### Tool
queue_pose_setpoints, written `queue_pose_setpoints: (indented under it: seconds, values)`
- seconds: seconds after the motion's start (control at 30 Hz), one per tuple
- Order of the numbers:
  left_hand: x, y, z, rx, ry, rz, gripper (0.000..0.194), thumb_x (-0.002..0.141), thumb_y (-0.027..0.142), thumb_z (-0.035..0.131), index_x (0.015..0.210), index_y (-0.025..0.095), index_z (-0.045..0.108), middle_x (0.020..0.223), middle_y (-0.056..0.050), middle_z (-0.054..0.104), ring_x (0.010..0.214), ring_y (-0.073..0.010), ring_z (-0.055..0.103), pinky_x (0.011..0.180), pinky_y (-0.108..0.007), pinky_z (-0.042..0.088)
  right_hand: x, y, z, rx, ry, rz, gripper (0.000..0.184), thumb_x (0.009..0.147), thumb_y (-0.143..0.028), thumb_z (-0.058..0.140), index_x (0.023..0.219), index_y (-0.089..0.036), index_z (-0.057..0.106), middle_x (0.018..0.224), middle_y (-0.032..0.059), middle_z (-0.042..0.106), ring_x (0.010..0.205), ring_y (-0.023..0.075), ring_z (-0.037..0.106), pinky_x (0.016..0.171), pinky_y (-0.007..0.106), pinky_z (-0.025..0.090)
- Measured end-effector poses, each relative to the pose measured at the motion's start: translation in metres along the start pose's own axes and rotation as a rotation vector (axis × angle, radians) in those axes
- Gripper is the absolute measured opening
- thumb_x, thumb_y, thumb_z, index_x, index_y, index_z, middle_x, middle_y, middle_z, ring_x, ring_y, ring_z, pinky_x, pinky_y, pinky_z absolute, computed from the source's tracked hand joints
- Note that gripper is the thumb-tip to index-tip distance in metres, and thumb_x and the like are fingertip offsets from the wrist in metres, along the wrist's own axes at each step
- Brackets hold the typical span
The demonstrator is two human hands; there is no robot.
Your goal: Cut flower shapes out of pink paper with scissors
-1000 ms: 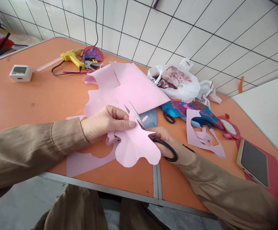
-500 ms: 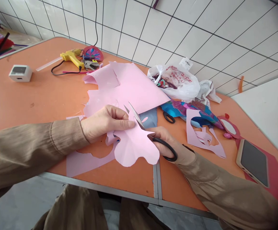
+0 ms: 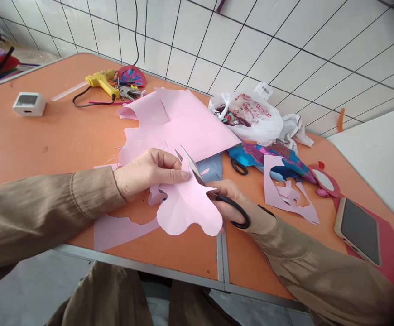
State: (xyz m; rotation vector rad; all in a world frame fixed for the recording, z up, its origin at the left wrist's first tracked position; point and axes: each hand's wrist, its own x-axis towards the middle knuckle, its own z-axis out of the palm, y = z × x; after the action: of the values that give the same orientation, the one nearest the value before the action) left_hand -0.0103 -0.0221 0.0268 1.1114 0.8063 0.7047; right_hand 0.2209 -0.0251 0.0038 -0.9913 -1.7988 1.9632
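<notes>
A pink paper cutout [image 3: 186, 208] with a wavy, lobed edge hangs over the table's front part. My left hand [image 3: 152, 174] pinches its upper end between thumb and fingers. In my right hand [image 3: 234, 201] is a pair of black-handled scissors [image 3: 239, 210], my fingers through the loops. The blades are a little apart and lie at the paper's upper right edge, close to my left thumb. Behind the hands rests a large folded sheet of pink paper [image 3: 183, 120]. Below my left wrist lies a pink offcut [image 3: 125, 233].
A yellow glue gun [image 3: 102, 82] and a small white box [image 3: 29, 104] sit at the left. Along the back is a white plastic bag [image 3: 254, 115]. A pink scrap [image 3: 271, 190], a second black handle [image 3: 239, 166] and a phone [image 3: 359, 230] lie to the right.
The lower part of the pink cutout has swung slightly left. Both hands and the scissors stay nearly where they were, the blades still a little apart.
</notes>
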Motion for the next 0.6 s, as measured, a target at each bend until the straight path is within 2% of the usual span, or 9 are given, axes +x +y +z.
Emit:
queue_pose_setpoints:
  seconds: [0.27,0.6]
  values:
    - [-0.0008,-0.0002,-0.0003,0.004,-0.006,-0.01,0.026,0.083,0.022,0.07,0.06,0.01,0.066,0.045,-0.003,0.059,0.03,-0.0071,0.046,0.03,-0.015,0.031,0.0001,-0.0036,0.0019,0.001,0.009,0.026,0.022,0.084,-0.031,0.073,0.073,-0.017,0.06,0.043,-0.0058,0.055,0.036,0.0086,0.052,0.035,0.016,0.04]
    - [-0.0017,0.0027,0.0004,0.009,-0.001,-0.038,0.024,0.08,0.024,0.074,0.062,0.011,0.067,0.044,-0.002,0.059,0.03,-0.0066,0.045,0.029,-0.015,0.031,0.0001,-0.002,0.0015,0.013,-0.003,0.011,0.017,0.083,-0.024,0.071,0.072,-0.017,0.059,0.042,-0.0069,0.055,0.035,0.0083,0.05,0.036,0.017,0.04]
